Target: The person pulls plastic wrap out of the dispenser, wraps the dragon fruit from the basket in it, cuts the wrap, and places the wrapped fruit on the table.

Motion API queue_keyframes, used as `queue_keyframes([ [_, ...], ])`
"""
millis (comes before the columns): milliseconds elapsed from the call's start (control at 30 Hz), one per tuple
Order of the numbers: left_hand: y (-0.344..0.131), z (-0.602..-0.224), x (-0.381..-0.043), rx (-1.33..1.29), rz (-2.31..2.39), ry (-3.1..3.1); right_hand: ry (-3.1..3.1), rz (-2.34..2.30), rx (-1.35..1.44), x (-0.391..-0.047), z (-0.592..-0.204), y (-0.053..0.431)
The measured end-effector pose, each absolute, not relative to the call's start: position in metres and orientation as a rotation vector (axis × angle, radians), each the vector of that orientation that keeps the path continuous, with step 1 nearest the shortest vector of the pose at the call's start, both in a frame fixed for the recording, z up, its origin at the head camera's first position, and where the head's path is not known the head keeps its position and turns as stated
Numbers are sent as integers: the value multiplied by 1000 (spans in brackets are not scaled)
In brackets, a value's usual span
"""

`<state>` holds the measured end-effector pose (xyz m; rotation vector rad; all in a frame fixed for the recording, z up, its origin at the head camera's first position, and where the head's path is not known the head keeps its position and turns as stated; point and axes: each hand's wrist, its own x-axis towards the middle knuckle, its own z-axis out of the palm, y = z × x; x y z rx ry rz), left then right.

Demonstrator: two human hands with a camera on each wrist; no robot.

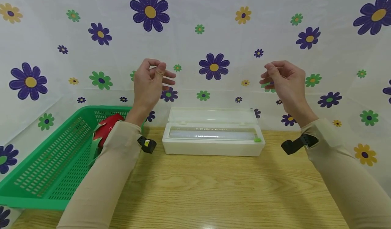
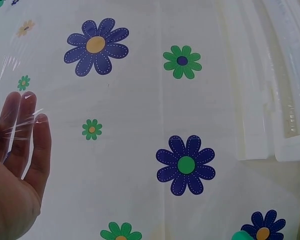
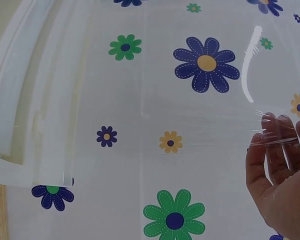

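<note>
A sheet of clear cling film [image 3: 249, 65], shown by its glints and creases, is stretched between my raised hands. My left hand [image 1: 149, 79] pinches one side of it between thumb and fingers; the other fingers stick out behind the film. On the opposite side my right hand [image 1: 287, 79] pinches it the same way. Below and between the hands stands a white cling film dispenser [image 1: 213, 149], its lid [image 1: 213, 115] raised at the back. Inside lies a film roll [image 1: 210, 134], and a small green cutter slide [image 1: 257, 139] sits at the right front end.
A green perforated basket [image 1: 30, 201] is on the left, under my left forearm. It holds a red object with green parts [image 1: 108, 128], partly hidden by the sleeve. A flower-printed sheet [image 1: 189, 4] hangs behind the wooden table [image 1: 213, 188].
</note>
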<state>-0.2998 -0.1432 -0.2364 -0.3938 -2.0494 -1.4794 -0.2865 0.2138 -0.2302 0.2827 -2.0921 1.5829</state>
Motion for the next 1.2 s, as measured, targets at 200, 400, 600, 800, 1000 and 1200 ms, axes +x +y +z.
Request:
queue_keyframes([
  [200,-144,-234,-300,-385,-1483,-2054,-2084,1562,280,-287,-230,213],
  [400,-144,-232,-300,-390,-1480,-2045,-2071,1572,283,-287,-228,212],
  [600,-145,-230,-300,-379,-1482,-2046,-2066,1590,291,-287,-226,212],
  [800,-144,-229,-300,-383,-1501,-2040,-2069,1581,279,-286,-224,213],
  [1000,-146,-228,-298,-394,-1515,-2019,-2071,1575,279,-285,-223,212],
  [1200,-145,-224,-297,-400,-1502,-2028,-2054,1599,302,-285,-220,212],
])
